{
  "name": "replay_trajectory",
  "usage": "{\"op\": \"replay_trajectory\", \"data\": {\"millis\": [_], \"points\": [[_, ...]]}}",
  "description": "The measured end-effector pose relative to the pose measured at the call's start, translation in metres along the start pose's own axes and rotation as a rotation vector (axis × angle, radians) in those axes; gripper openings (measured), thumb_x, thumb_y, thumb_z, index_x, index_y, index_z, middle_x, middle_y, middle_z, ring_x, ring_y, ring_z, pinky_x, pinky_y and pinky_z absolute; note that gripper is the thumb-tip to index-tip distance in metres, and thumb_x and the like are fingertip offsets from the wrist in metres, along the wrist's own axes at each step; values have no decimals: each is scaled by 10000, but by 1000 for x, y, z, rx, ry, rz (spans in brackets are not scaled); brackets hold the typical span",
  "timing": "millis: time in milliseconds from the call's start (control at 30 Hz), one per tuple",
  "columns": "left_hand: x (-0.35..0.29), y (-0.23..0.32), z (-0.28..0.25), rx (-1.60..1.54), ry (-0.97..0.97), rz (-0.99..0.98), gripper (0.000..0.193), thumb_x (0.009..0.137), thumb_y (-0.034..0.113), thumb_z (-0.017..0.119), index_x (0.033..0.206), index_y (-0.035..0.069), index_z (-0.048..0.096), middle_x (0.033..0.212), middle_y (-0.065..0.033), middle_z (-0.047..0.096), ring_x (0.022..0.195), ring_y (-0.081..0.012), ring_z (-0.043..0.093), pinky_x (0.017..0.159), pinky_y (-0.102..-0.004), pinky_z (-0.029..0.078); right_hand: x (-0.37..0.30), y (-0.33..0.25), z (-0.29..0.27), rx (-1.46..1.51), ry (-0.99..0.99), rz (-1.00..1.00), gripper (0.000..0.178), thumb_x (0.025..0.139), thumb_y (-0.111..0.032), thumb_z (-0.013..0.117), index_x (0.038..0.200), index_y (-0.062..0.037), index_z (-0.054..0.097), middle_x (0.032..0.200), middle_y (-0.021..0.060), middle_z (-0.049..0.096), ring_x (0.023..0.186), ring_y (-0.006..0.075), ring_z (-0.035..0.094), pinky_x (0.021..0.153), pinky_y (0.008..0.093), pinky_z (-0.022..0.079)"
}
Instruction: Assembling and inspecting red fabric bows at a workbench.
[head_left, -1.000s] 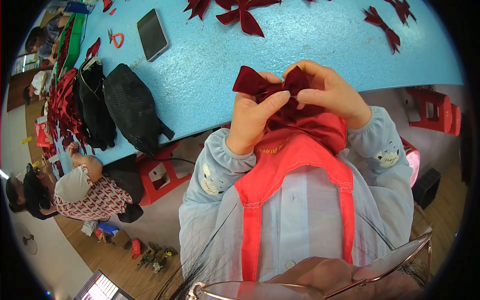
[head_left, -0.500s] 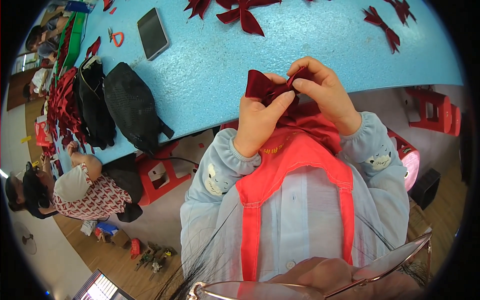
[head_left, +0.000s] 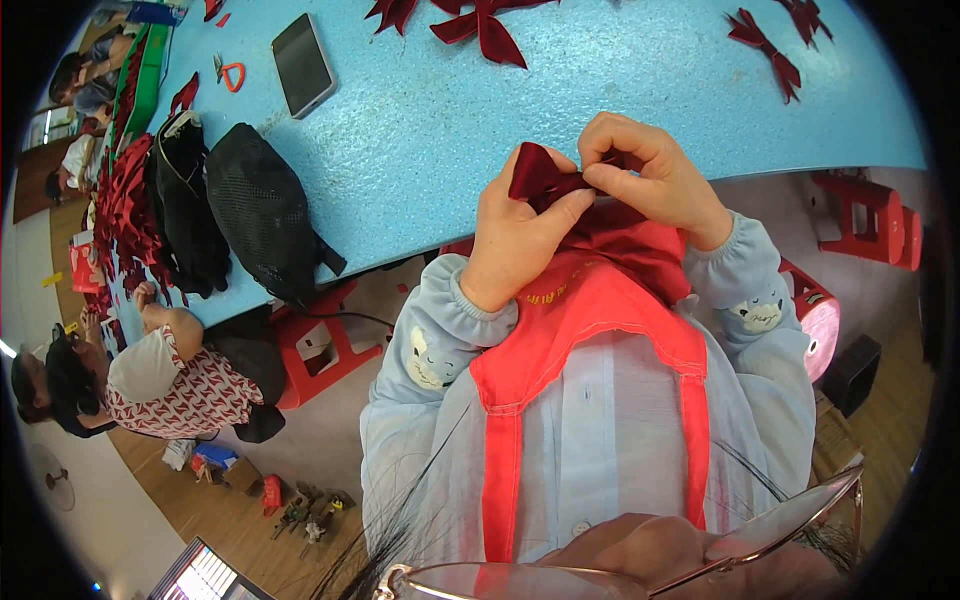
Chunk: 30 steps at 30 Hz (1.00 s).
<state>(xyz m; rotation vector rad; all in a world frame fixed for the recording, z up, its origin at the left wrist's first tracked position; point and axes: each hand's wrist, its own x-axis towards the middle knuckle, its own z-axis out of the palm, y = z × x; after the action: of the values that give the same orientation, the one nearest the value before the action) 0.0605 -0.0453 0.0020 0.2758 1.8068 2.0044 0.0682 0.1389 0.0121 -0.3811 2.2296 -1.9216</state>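
Note:
A dark red velvet ribbon bow [head_left: 537, 178] is held between my two hands, just over the near edge of the blue table [head_left: 420, 170]. My left hand [head_left: 520, 232] grips its left loop, with the thumb pressed toward the middle. Closed around the bow's right part is my right hand [head_left: 655, 178], thumb and fingers pinched together; they hide most of that side. Beneath the hands, my red apron [head_left: 590, 300] covers my lap and chest.
Finished-looking red bows [head_left: 485, 30] lie at the far side, another bow [head_left: 765, 55] at far right. A phone [head_left: 304, 66], orange-handled snips [head_left: 233, 77] and black pouches [head_left: 262, 210] rest to the left. A co-worker [head_left: 180, 385] sits at left. Red stools [head_left: 870, 220] stand below.
My right hand has pinched in closer on the bow's right part, hiding more of it. The left loop has tilted and shifted slightly to the right.

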Motion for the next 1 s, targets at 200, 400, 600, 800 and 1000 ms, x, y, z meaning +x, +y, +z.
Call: {"op": "replay_trajectory", "data": {"millis": [200,400,600,800,1000], "points": [[0,-7,3,-26,-18,77,210,767,-16,664,923,16,528,849,-26,593,767,-65,542,676,-222,459,0,4,9,321,31,242,71,870,-120,526,836,-61,508,776,-41,440,719,42,402,631,193,352],[0,0,6,-377,191,-57,203,769,-10,672,908,22,527,867,-46,599,781,-94,566,671,-233,476,0,-4,21,411,229,252,98,874,-145,542,913,-55,547,804,-38,504,705,38,422,636,190,361],[6,-5,8,-513,174,-67,257,796,10,650,1021,12,524,935,-70,602,813,-127,583,704,-259,486,-1,13,25,373,326,205,195,884,-160,557,1034,-36,577,862,-26,584,717,41,476,668,187,393],[13,-4,-1,-633,135,-172,303,830,38,622,1111,-14,520,994,-78,603,842,-153,589,750,-282,481,9,9,21,492,426,161,169,880,-160,577,986,-30,598,868,-13,605,769,58,528,697,199,423],[17,1,-9,-608,83,-196,255,831,51,627,1063,-18,547,947,-67,614,821,-154,587,732,-281,484,16,11,17,585,504,265,183,877,-149,578,1007,-24,608,869,0,622,771,78,558,702,210,442]]}}
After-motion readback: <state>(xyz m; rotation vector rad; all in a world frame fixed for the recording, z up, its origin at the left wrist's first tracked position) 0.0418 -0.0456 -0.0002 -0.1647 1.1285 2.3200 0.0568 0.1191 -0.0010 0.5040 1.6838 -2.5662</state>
